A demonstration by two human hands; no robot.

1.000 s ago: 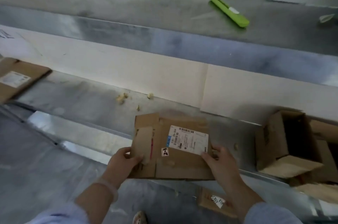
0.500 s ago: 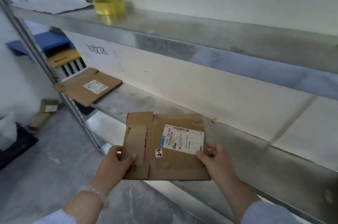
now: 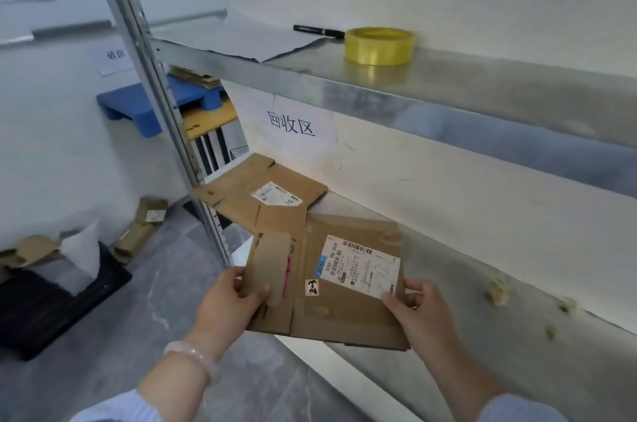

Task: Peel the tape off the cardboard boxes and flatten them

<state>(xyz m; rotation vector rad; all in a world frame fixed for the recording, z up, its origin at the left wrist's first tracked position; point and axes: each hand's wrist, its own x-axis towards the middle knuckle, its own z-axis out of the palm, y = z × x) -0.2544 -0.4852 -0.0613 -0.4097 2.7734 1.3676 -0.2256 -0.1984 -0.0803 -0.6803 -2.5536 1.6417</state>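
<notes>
Now | my left hand (image 3: 227, 304), right hand (image 3: 425, 313) pinch box (image 3: 344, 314) ends | risk: loose flap (image 3: 270, 259) snags shelf (image 3: 465, 287), box slips

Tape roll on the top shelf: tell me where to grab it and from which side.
Come from above and pinch the near wall of the tape roll, inside to outside: it lies flat on the shelf, hole up, with a marker at its left.

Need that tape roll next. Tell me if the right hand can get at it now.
Probably not yet: the right hand grips the flattened box. The tape roll itself stands unobstructed on the upper shelf.
</notes>
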